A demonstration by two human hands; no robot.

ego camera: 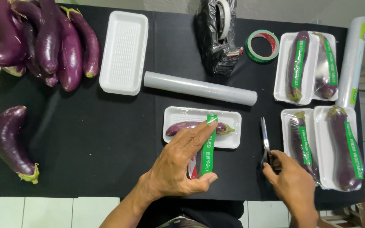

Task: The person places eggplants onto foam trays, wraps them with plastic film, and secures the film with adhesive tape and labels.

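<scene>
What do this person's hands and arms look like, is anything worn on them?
Both are bare: the left hand and right hand wear no gloves, and no rings or watch show. The forearms are uncovered too, with no sleeve in view. The fingernails are short, and veins and knuckles stand out.

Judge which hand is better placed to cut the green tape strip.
Right, probably. The right hand already grips the metal scissors beside the wrapped white foam tray, while the left hand holds the green printed tape strip taut.
</scene>
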